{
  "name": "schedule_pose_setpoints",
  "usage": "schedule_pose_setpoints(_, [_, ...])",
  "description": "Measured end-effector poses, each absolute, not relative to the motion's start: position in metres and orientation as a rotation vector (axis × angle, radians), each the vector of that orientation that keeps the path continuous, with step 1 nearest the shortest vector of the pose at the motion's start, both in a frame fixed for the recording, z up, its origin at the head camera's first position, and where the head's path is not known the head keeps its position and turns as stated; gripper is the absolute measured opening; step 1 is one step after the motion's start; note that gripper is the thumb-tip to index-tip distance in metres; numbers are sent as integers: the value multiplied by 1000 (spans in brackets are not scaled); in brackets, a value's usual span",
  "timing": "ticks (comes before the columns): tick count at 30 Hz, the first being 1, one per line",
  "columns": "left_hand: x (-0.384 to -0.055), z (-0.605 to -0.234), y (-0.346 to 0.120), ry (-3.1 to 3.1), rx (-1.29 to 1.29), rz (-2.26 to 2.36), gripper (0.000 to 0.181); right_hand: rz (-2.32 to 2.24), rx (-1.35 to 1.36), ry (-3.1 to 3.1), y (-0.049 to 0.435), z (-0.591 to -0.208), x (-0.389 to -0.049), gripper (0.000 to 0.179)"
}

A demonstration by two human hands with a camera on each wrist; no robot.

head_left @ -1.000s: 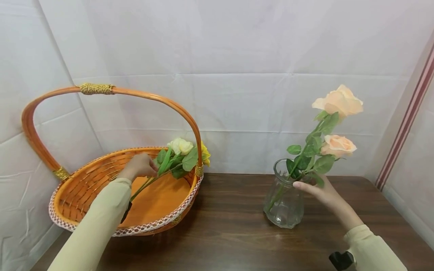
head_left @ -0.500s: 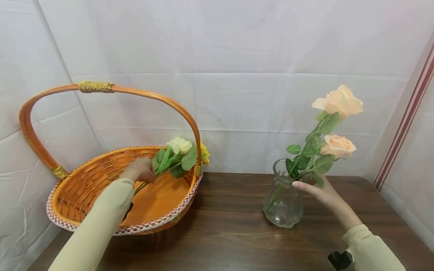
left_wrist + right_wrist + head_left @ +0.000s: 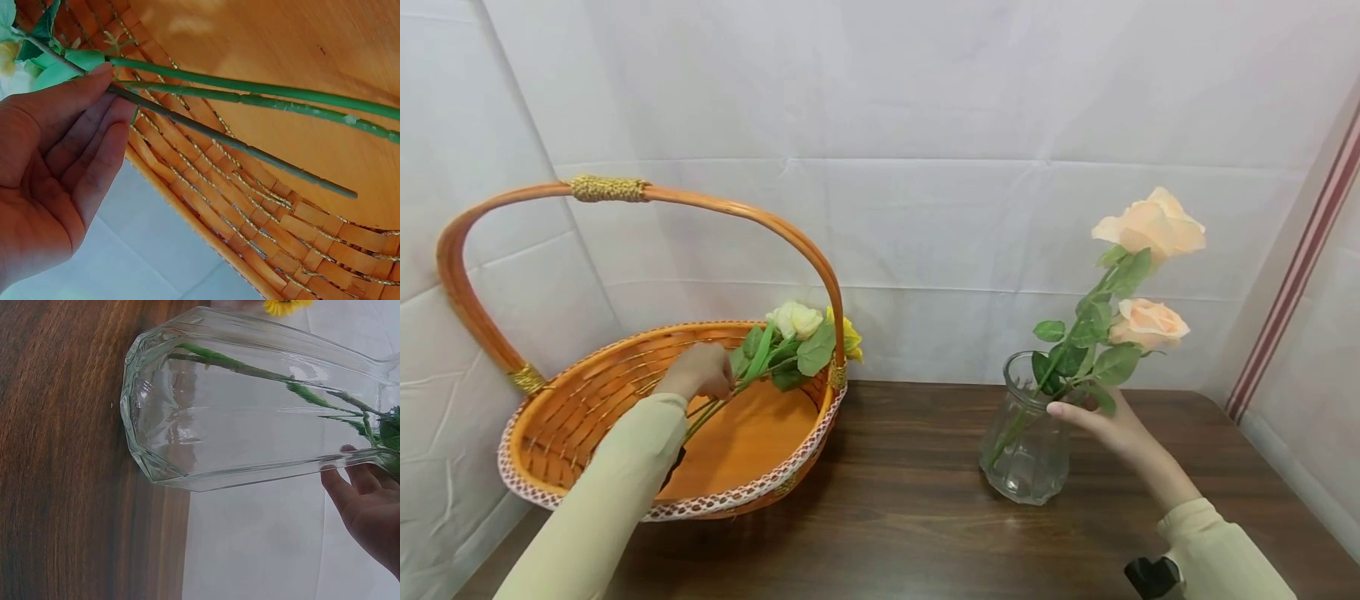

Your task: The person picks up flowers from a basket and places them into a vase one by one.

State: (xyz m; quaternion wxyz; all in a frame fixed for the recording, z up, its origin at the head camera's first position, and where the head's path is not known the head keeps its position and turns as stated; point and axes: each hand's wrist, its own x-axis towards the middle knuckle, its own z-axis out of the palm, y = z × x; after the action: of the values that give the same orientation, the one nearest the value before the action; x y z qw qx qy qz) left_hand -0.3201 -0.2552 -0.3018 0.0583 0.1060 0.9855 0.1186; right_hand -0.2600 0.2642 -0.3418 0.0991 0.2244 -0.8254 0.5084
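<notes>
In the head view my left hand (image 3: pixel 702 371) reaches into the orange wicker basket (image 3: pixel 587 425). Between thumb and forefinger it pinches a dark green flower stem (image 3: pixel 237 145), seen close in the left wrist view, while two brighter green stems (image 3: pixel 250 84) lie beside it. White roses (image 3: pixel 795 320) and a yellow flower (image 3: pixel 852 340) lean at the basket's right end. Far to the right, my right hand (image 3: pixel 1108 423) holds a clear glass vase (image 3: pixel 1026 467) by its neck, thumb in front. Two peach roses (image 3: pixel 1150 225) stand in the vase, tilted right.
The basket's tall arched handle (image 3: pixel 737 212) rises over its opening. Both vase and basket stand on a dark wooden table (image 3: pixel 910 500). White cloth (image 3: pixel 925 217) hangs behind and at the sides.
My left hand has shifted slightly left and drawn the stem a little with it. The basket now appears slightly further left in view. My right hand and the vase have hardly moved.
</notes>
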Motion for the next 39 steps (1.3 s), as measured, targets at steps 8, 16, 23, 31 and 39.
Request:
schedule_pose_setpoints(8, [-320,-297,-259,3052,425,335,11,1480,673,-2443,264,-342,-260,62])
schedule_pose_setpoints(16, [-313,-289,-268,3105,485,419,6,1518,672,-2449,266,-340,-260,61])
schedule_pose_setpoints(23, [-308,-283,-283,3112,423,486,10,1510,671,-2443,265,-341,-260,61])
schedule_pose_setpoints(31, [-303,-279,-297,3103,373,597,15,1531,660,-2465,265,-339,-259,66])
schedule_pose_setpoints(39, [-302,-274,-297,3122,413,613,12,1517,675,-2460,265,-340,-260,68])
